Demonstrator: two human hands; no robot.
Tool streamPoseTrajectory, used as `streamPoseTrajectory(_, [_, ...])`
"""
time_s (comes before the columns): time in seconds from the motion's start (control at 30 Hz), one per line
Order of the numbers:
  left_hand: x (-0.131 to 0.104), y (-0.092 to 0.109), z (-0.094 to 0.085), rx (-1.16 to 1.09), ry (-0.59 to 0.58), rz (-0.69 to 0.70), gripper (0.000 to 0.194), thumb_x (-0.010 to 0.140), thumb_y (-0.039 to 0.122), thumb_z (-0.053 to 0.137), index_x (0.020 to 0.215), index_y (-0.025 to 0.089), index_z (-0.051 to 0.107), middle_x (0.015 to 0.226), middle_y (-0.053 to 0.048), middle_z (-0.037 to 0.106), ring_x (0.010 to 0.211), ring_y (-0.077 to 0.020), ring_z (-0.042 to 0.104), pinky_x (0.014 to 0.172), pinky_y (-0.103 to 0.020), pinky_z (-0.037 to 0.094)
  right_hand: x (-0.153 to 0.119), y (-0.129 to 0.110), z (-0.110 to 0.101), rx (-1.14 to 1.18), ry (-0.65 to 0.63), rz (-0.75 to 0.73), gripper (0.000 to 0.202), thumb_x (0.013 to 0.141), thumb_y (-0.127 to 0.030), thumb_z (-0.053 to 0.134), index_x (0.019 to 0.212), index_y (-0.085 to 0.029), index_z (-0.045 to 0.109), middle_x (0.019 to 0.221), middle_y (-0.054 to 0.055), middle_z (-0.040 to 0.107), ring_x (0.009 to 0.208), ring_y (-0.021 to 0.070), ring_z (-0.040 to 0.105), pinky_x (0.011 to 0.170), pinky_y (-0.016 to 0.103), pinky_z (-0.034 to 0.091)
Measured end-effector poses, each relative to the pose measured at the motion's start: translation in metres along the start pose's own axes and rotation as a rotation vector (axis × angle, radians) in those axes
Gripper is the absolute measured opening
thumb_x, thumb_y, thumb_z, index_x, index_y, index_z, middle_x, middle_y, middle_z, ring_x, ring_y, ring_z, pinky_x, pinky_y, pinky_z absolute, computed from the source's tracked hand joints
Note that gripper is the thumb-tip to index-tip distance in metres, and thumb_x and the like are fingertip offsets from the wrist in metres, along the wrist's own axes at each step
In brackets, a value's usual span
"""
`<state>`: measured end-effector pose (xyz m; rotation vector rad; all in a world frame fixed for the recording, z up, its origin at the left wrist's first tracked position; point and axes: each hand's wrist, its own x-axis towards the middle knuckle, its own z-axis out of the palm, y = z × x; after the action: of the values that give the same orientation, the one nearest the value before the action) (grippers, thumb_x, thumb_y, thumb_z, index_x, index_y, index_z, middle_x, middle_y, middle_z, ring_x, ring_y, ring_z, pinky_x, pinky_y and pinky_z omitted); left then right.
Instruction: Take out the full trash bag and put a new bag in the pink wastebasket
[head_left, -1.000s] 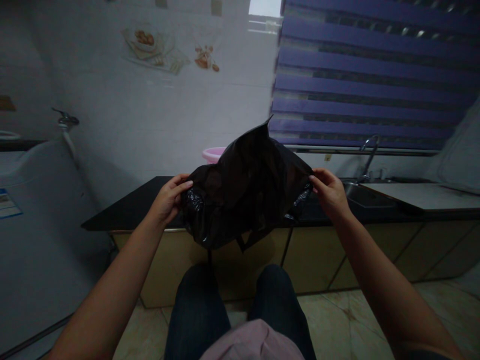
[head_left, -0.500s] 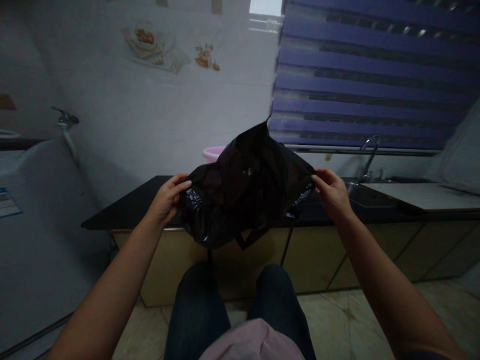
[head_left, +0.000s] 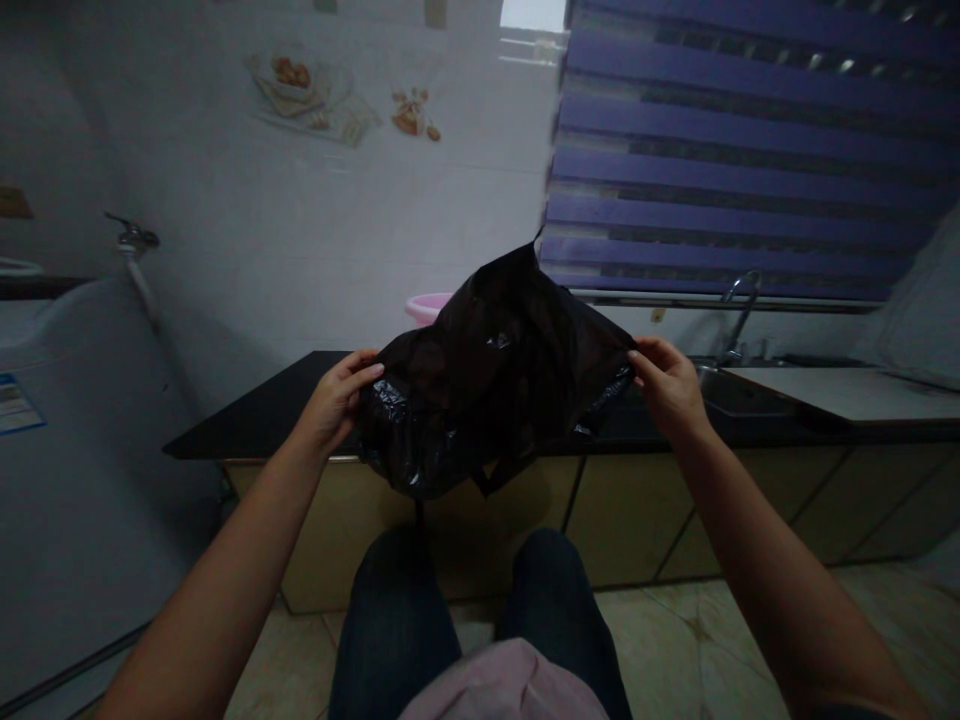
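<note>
Faces a pale tiled wall (head_left: 337,220) printed with food pictures, with a purple striped blind (head_left: 735,150) at the right. Sits or stands, cannot tell which, before yellowish cabinets (head_left: 622,520) topped by a black tabletop (head_left: 262,410), with a pale appliance (head_left: 75,450) off to the left. Holds a crumpled, glossy black plastic bag (head_left: 495,380) spread sideways between both hands, in front of the tabletop's near edge, one corner peaking upward and a lower fold hanging before the cabinets. Shows at the right a pale board (head_left: 847,392) beside a metal sink (head_left: 742,395). Pinches the bag's left end in the left hand (head_left: 337,400), grip clamped on the plastic between thumb and fingers; pinches the opposite end in the right hand (head_left: 671,390), grip likewise clamped. Reveals, partly hidden behind the bag, a pink basin (head_left: 426,307). Includes a curved faucet (head_left: 746,300) at the sink and, smaller, a wall tap (head_left: 133,235) above the appliance.
</note>
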<state>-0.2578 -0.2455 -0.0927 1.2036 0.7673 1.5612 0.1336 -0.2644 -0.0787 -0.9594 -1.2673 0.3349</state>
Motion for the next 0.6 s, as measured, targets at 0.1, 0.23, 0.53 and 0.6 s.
streamPoseTrajectory(0.1, [0.0003, -0.0009, -0.0015, 0.026, -0.01, 0.002, 0.03, 0.059, 0.024, 0.076, 0.086, 0.017, 0.066, 0.078, -0.001, 0.065, 0.064, -0.0124, 0.058, 0.058, -0.021, 0.045, -0.0004, 0.0001, -0.0015, 0.0, 0.005, -0.004, 0.033, 0.062, -0.043, 0.074, 0.082, -0.022, 0.059, 0.077, 0.0, 0.061, 0.061, 0.0104, 0.052, 0.048, 0.02, 0.037])
streamPoseTrajectory(0.23, [-0.0004, -0.0009, -0.0011, 0.02, 0.005, 0.013, 0.029, 0.057, 0.024, 0.077, 0.084, 0.018, 0.066, 0.077, 0.0, 0.066, 0.063, -0.0123, 0.059, 0.057, -0.021, 0.045, -0.0007, -0.0005, -0.0023, 0.035, 0.021, 0.026, 0.034, 0.06, -0.041, 0.078, 0.081, -0.021, 0.061, 0.075, -0.001, 0.061, 0.06, 0.009, 0.053, 0.047, 0.019, 0.038])
streamPoseTrajectory(0.53, [0.0012, -0.0054, -0.0061, 0.06, -0.073, -0.049, 0.033, 0.059, 0.033, 0.077, 0.087, 0.017, 0.068, 0.078, 0.0, 0.07, 0.067, -0.0132, 0.063, 0.059, -0.019, 0.047, 0.0024, 0.0052, -0.0045, 0.034, 0.012, 0.003, 0.036, 0.06, -0.045, 0.076, 0.083, -0.022, 0.06, 0.077, 0.0, 0.061, 0.061, 0.0109, 0.053, 0.047, 0.02, 0.036])
streamPoseTrajectory(0.6, [0.0021, -0.007, -0.008, 0.098, -0.079, -0.074, 0.034, 0.061, 0.034, 0.076, 0.089, 0.018, 0.068, 0.081, -0.001, 0.071, 0.07, -0.0149, 0.065, 0.06, -0.02, 0.047, 0.0026, 0.0061, -0.0054, 0.011, 0.005, -0.014, 0.035, 0.062, -0.045, 0.074, 0.084, -0.022, 0.059, 0.076, 0.0, 0.061, 0.06, 0.0113, 0.053, 0.046, 0.02, 0.036])
